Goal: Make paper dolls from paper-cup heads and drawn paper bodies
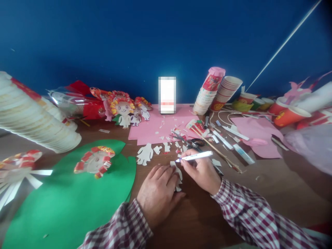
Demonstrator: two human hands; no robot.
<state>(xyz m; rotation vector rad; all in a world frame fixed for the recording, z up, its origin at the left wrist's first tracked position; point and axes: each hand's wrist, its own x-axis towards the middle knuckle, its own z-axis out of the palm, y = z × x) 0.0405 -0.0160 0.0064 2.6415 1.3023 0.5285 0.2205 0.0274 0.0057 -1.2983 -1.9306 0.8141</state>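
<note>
My right hand (201,171) is closed around a white marker (199,156), its dark tip pointing left at the top of a white paper figure cutout (178,176). Flat on the wooden table lies my left hand (159,186), fingers stretched over that cutout and covering most of it. Another white paper figure (145,154) rests just beyond, beside small paper scraps (167,147). Black-handled scissors (195,142) lie behind my right hand. On the left, a paper face ringed with red and yellow pieces (95,161) sits on a green paper sheet (85,207).
Stacked paper cups lean at the far left (38,114) and at the back (207,93). Decorated paper dolls (123,110) stand against the blue wall (103,41). A bright phone-like screen (167,95) stands on pink paper (147,128). Pens and a glue tube (243,154) lie right.
</note>
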